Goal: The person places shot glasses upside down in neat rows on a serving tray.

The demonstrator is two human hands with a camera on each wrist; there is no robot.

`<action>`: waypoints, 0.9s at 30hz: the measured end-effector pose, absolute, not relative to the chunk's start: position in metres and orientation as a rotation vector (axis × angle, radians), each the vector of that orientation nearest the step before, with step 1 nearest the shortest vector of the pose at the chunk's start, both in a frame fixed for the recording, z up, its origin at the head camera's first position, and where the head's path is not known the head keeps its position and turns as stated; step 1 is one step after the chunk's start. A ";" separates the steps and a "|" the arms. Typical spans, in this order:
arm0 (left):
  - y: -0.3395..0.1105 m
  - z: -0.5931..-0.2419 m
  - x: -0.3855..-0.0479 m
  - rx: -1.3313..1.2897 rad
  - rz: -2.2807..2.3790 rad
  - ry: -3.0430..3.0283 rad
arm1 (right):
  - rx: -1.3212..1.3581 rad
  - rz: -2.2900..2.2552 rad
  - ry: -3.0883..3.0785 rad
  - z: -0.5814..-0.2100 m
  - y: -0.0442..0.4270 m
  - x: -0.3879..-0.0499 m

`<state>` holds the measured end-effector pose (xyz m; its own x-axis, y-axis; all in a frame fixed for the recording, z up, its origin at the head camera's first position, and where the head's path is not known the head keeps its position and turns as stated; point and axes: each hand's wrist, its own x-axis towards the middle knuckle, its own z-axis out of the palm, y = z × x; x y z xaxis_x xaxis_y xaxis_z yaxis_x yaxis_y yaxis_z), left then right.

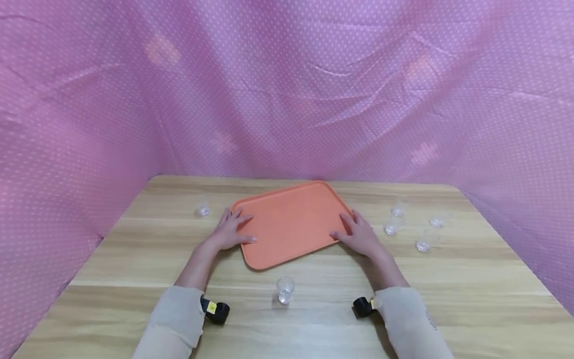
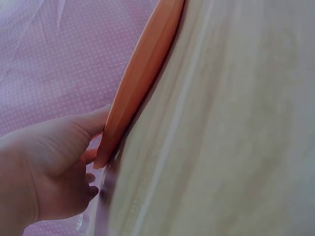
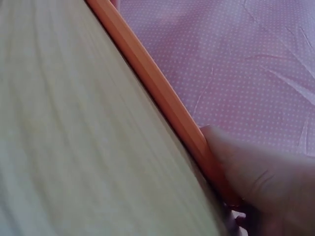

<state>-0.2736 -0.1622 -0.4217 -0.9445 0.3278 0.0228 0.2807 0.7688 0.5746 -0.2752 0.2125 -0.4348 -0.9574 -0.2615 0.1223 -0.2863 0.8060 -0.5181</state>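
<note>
Orange tray [image 1: 291,224] just beyond the clear cup [image 1: 284,296], directly between left hand [image 1: 228,234] and right hand [image 1: 359,237], equally near each. Slants lengthwise, with its left end nearer the cup than its right. Pinched by both hands at opposite short sides. Looks flat, smooth, plain, shallow-lipped, rounded at the corners.

left hand [image 1: 229,233]: gripping | right hand [image 1: 360,236]: gripping | forearms [image 1: 196,267]: both stretched forward, angled inward, well apart
</note>
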 end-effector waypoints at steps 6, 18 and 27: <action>-0.162 -0.420 -0.269 0.459 0.934 2.903 | 0.503 1.106 -2.757 -0.439 0.221 -0.293; -0.161 -0.428 -0.255 0.404 1.043 2.905 | 0.566 1.179 -2.707 -0.442 0.223 -0.317; -0.160 -0.428 -0.256 0.355 1.133 2.911 | 0.546 1.138 -2.784 -0.439 0.221 -0.307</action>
